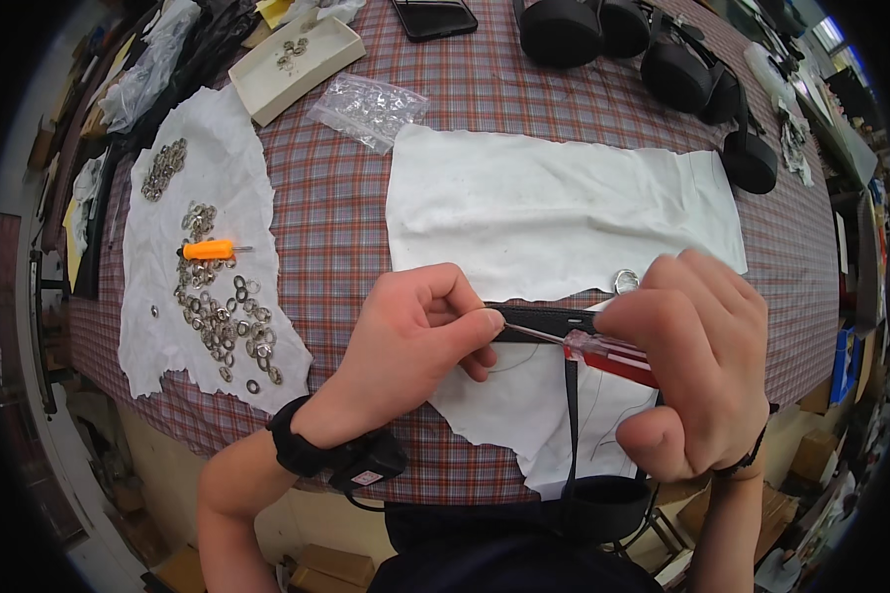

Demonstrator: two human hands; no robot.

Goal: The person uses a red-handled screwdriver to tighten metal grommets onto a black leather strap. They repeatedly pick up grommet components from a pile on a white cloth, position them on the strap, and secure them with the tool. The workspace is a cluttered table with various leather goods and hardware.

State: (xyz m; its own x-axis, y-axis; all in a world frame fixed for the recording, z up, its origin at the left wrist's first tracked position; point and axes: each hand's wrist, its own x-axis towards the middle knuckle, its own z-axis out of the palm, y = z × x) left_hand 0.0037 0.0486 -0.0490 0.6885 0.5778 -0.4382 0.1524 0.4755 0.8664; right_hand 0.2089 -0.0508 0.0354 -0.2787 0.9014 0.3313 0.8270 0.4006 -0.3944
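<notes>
My left hand (426,330) pinches the end of a black leather strap (538,319) between thumb and fingers. A small slot with a metal-looking edge shows in the strap further right. In my right hand (701,363) is a screwdriver (612,357) with a clear and red handle. Its thin shaft points left, and its tip reaches my left fingertips; what it touches there is hidden. A silvery metal ring (626,282) lies just beyond the strap, by my right knuckles. Below my hands, a narrow black strap (572,415) runs down to a round black case-like piece (608,505) at the table edge.
White cloth (534,200) covers part of the checked tablecloth (334,244). On another cloth (230,141) lie loose metal rings (222,326) and an orange-handled screwdriver (209,250). Beyond are a white box (334,55), a plastic bag (371,110), a phone (435,16) and several black round pieces (675,78).
</notes>
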